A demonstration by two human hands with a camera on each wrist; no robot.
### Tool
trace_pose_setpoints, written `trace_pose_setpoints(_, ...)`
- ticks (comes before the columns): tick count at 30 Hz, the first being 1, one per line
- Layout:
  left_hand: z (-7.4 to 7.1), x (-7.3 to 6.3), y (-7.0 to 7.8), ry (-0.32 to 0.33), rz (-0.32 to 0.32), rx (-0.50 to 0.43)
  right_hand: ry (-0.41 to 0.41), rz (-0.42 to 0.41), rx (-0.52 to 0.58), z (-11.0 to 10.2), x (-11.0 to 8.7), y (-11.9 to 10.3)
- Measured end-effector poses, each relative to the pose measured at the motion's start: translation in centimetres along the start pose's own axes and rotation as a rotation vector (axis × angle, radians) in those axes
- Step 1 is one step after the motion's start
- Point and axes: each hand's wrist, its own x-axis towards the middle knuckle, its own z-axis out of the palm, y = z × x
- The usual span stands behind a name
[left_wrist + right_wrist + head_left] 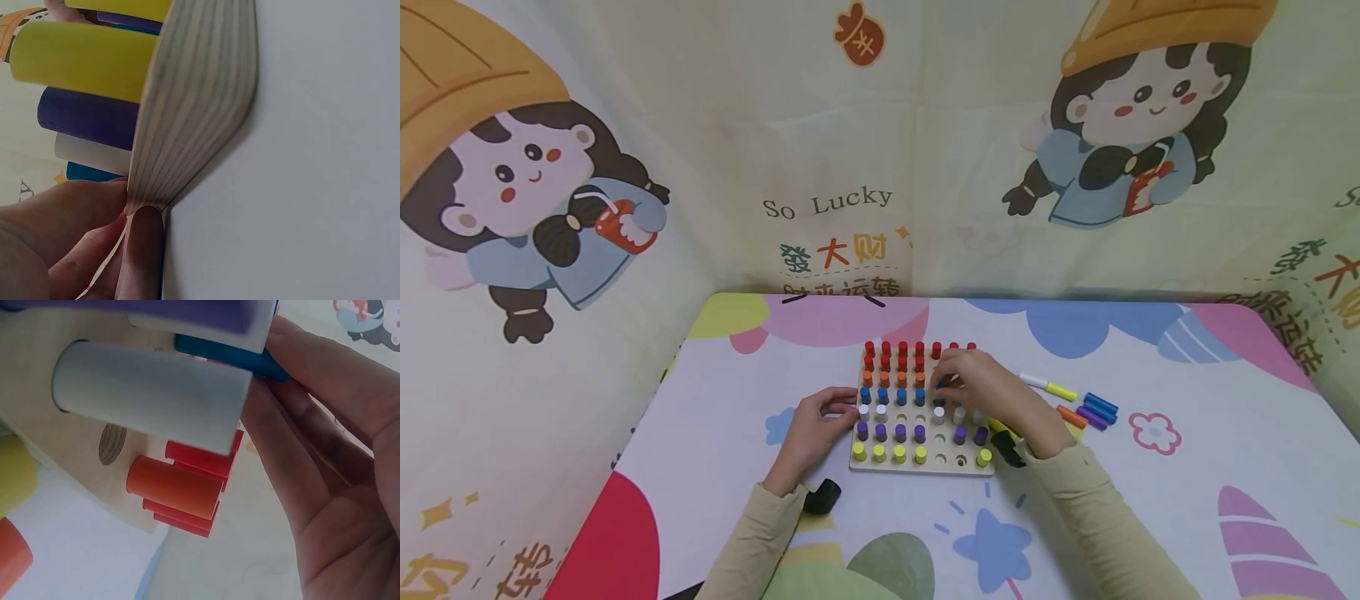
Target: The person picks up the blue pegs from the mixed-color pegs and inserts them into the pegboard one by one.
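Note:
A wooden pegboard (917, 471) lies on the table, with rows of red, orange, blue, white, purple and yellow pegs standing in it. At its left edge my left hand (812, 427) grips the board, the thumb (81, 203) near the blue row and a finger against the layered side. My right hand (983, 387) reaches over the board's right part and pinches a blue peg (265, 364) between thumb and fingers. Whether that peg's lower end sits in its hole is hidden by a white peg (153, 394). Bare holes show in the white, purple and yellow rows.
Right of the board lie loose pegs: a white one (1032, 380), a yellow one (1061, 391), an orange one (1072, 417), a purple one (1091, 418) and blue ones (1101, 407). A patterned cloth wall (962, 167) rises behind the table.

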Motion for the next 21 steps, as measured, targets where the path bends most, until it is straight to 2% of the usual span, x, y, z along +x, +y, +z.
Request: trace_pose_setpoints(21,0.05,-0.07,0.27,0.003,-0.004,-0.002,-0.020,-0.008,0.012,0.57,0.25,0.03)
